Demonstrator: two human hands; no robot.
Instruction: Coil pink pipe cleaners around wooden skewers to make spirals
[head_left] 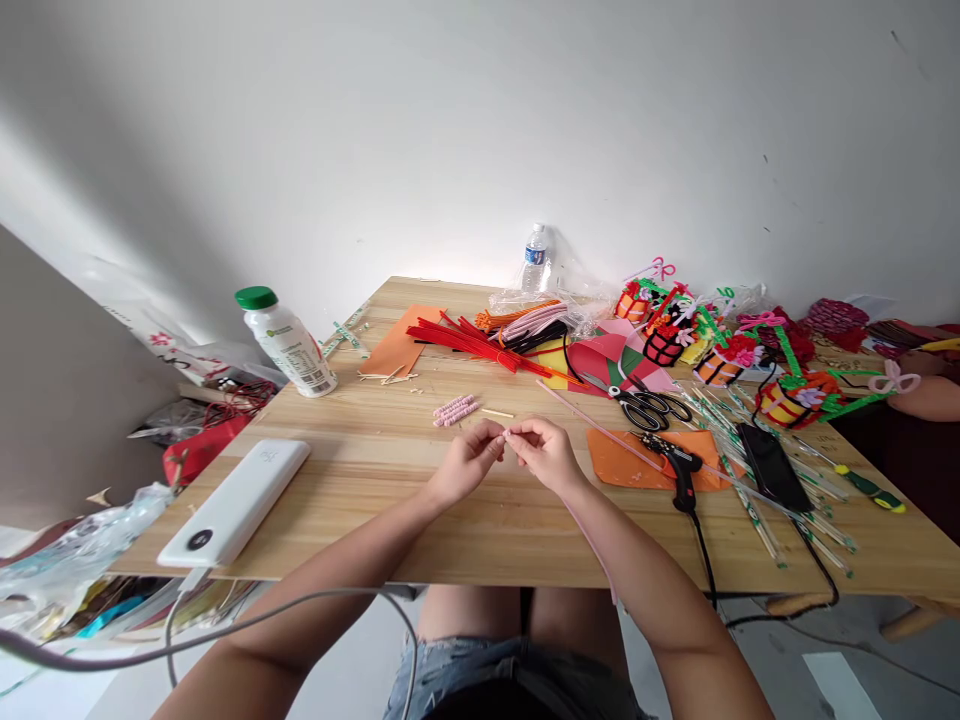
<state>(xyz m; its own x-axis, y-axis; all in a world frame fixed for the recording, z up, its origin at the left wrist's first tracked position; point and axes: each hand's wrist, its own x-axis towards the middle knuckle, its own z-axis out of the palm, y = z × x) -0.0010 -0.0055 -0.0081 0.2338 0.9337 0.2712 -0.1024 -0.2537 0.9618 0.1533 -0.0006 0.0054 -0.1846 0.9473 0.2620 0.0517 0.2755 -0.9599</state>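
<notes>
Above the middle of the table, my left hand (pixel 469 464) and my right hand (pixel 547 456) meet at the fingertips. Both pinch a pink pipe cleaner (pixel 507 433), of which a small piece shows between the fingers. A pink length hangs down beside my right forearm, past the table's edge. Just beyond my left hand lie several tightly coiled pink pipe cleaners (pixel 454 410), side by side. One short thin wooden stick (pixel 497 413) rests next to them. To the right of my right hand, a black glue gun (pixel 681 470) lies on an orange sheet (pixel 611 460).
Black-handled scissors (pixel 649 408), red pipe cleaners (pixel 480 340) and colourful pipe-cleaner baskets (pixel 664 340) lie beyond. Glue sticks (pixel 757 520), a phone (pixel 772 465) and a screwdriver (pixel 870 488) are right. A white power bank (pixel 236 500) and green-capped bottle (pixel 289 345) stand left. A cable crosses my left arm.
</notes>
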